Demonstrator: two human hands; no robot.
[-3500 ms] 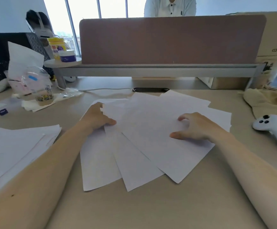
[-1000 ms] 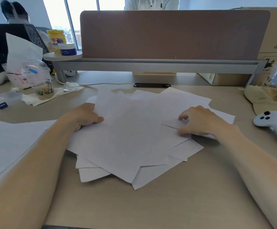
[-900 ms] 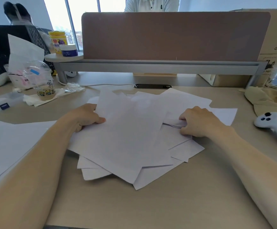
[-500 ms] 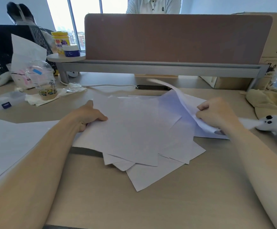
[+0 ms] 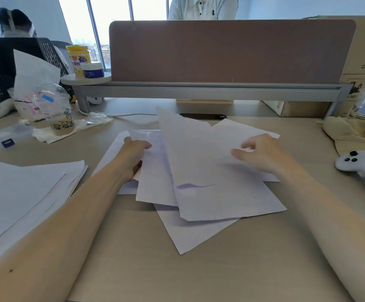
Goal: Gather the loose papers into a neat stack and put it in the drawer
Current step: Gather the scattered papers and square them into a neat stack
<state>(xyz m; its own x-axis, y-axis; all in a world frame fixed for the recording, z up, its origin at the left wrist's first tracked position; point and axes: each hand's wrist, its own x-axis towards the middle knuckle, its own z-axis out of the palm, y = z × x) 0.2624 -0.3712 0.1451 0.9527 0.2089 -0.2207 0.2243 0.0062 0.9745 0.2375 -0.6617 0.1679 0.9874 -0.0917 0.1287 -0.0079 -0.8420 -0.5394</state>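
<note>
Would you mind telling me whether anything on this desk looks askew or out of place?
Yes: the loose papers are fanned at clashing angles, corners jutting out unevenly, and the top sheet shows a small buckle near its middle.

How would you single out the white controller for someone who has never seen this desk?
Start at the brown divider panel behind the desk and go to its right end. Just nearer, beside the beige cloth, lies the controller: the only white moulded thing there, with black buttons on top.
</note>
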